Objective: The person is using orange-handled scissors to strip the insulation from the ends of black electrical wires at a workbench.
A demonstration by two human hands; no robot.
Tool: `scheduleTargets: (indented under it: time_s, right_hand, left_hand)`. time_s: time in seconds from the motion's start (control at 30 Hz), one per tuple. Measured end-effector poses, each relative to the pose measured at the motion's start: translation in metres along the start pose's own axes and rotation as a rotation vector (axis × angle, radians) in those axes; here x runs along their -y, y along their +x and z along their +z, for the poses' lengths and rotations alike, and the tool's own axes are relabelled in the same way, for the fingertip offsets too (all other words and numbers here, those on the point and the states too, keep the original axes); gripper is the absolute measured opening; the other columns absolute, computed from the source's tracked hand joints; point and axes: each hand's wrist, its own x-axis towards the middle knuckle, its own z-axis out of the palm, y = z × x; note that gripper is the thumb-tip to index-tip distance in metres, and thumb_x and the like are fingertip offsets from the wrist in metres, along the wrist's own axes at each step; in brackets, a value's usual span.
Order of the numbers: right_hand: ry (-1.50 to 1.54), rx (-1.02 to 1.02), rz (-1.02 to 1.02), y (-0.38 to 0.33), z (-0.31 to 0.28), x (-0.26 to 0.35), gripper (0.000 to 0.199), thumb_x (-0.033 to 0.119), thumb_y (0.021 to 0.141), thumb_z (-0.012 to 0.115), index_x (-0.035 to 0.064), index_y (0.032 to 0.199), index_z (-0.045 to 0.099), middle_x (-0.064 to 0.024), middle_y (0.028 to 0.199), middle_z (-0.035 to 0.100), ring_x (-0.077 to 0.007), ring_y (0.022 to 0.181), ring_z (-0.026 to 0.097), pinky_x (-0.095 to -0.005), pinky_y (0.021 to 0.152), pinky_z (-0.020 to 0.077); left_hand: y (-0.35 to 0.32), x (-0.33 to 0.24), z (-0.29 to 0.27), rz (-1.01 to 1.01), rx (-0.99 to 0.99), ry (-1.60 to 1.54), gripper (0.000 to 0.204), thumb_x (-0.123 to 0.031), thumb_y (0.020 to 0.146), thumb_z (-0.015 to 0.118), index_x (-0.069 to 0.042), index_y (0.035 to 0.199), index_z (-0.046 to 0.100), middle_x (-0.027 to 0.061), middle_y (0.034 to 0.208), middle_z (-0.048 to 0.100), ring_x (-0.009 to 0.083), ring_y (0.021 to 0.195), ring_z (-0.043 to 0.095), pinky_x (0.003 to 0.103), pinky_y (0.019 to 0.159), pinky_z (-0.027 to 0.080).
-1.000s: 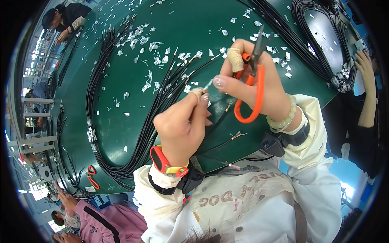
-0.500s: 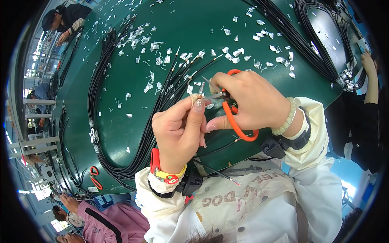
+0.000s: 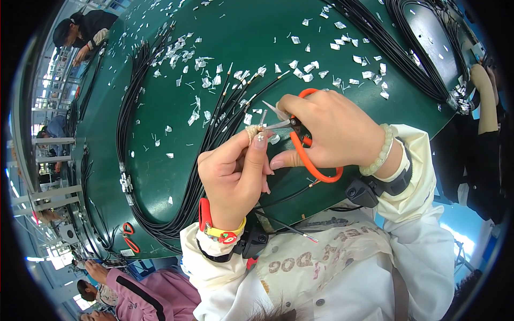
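Observation:
My left hand point(image 3: 231, 167) pinches the stripped end of a cable point(image 3: 263, 117) between thumb and index finger; a tan finger cover point(image 3: 252, 131) sits on the index finger. My right hand point(image 3: 334, 128) holds orange-handled scissors point(image 3: 313, 170), its fingers wrapped round the loops. The blades are spread apart. The lower blade lies by the cable end just above my left thumb, but whether it touches the wire I cannot tell. Behind my left hand, a bundle of black cables point(image 3: 199, 176) curves across the green table, several stripped ends fanned out beyond my fingers.
Foil scraps point(image 3: 214, 80) litter the green table point(image 3: 251, 32). More black cables point(image 3: 375, 48) lie at the far right, near another person's arm point(image 3: 484, 99). A second pair of orange scissors point(image 3: 128, 238) rests at the left edge. Other people point(image 3: 85, 32) sit along the left.
Both hands, with the cable end and the scissors, have shifted slightly left. The scissor blades remain apart. The view has also moved a little.

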Motion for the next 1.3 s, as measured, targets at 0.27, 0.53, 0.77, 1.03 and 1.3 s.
scheduleTargets:
  time_s: [0.27,0.53,0.77,1.03,1.3]
  right_hand:
    - [0.040,0.082,0.053,0.001,-0.003,0.000,0.059,0.048,0.060,0.074,-0.0026,0.080,0.052,-0.0124,0.050,0.045,-0.0303,0.047,0.050,-0.0336,0.048,0.0404]
    - [0.225,0.150,0.144,0.003,-0.012,-0.004,0.046,0.035,0.064,0.074,-0.0008,0.079,0.051,-0.0101,0.059,0.051,-0.0297,0.055,0.053,-0.0309,0.051,0.0418]
    - [0.194,-0.345,-0.346,0.016,-0.004,-0.017,0.028,0.004,0.065,0.070,0.0042,0.071,0.043,-0.0061,0.066,0.054,-0.0249,0.064,0.053,-0.0280,0.057,0.0418]
    - [0.045,-0.164,-0.446,0.016,-0.007,-0.020,0.028,-0.009,0.065,0.063,0.0056,0.070,0.039,-0.0071,0.067,0.055,-0.0192,0.068,0.055,-0.0277,0.062,0.0438]
    - [0.331,0.124,-0.053,0.018,-0.025,-0.021,0.023,-0.006,0.070,0.062,0.0057,0.071,0.042,-0.0064,0.071,0.058,-0.0190,0.070,0.057,-0.0261,0.060,0.0452]
  left_hand:
    - [0.002,0.004,0.003,0.051,-0.048,0.115,0.010,-0.003,0.082,0.057,0.005,0.087,0.061,0.0028,0.051,0.053,0.0062,0.036,0.047,0.019,0.034,0.034]
    - [0.012,0.015,0.006,0.541,-0.143,0.591,0.004,0.000,0.075,0.062,0.002,0.079,0.061,0.0086,0.051,0.051,0.0145,0.040,0.049,0.025,0.039,0.035]
    - [0.019,0.017,0.002,0.113,0.085,0.334,0.006,-0.003,0.078,0.058,0.003,0.077,0.059,0.0131,0.053,0.051,0.0227,0.043,0.050,0.029,0.039,0.035]
    - [0.026,0.028,-0.002,0.286,0.218,0.430,0.005,-0.004,0.077,0.056,-0.001,0.079,0.060,0.0114,0.058,0.055,0.0253,0.048,0.054,0.030,0.041,0.039]
    - [0.021,0.029,0.006,0.727,0.243,0.943,0.008,-0.010,0.075,0.058,-0.008,0.082,0.060,0.0046,0.060,0.052,0.0212,0.046,0.054,0.032,0.040,0.042]
